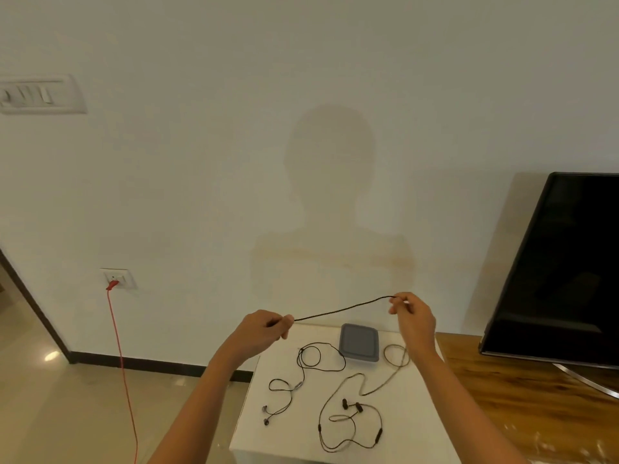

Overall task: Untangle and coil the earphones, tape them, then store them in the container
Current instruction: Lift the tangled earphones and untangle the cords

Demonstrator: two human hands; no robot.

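Observation:
A dark earphone cable [341, 309] is stretched taut in the air between my two hands, above the white table [412, 430]. My left hand [264, 329] grips its left end in curled fingers. My right hand [413, 313] pinches the right end, held slightly higher. On the table lie a black earphone set [303, 373] in loose loops at the left and a brown earphone set [361, 393] sprawled at the right. A grey lidded container [359, 342] sits at the table's far edge.
A dark television screen [562, 262] leans on a wooden surface [519, 396] to the right of the table. A red cord [122, 363] hangs from a wall socket [117, 277] at the left. The wall stands close behind the table.

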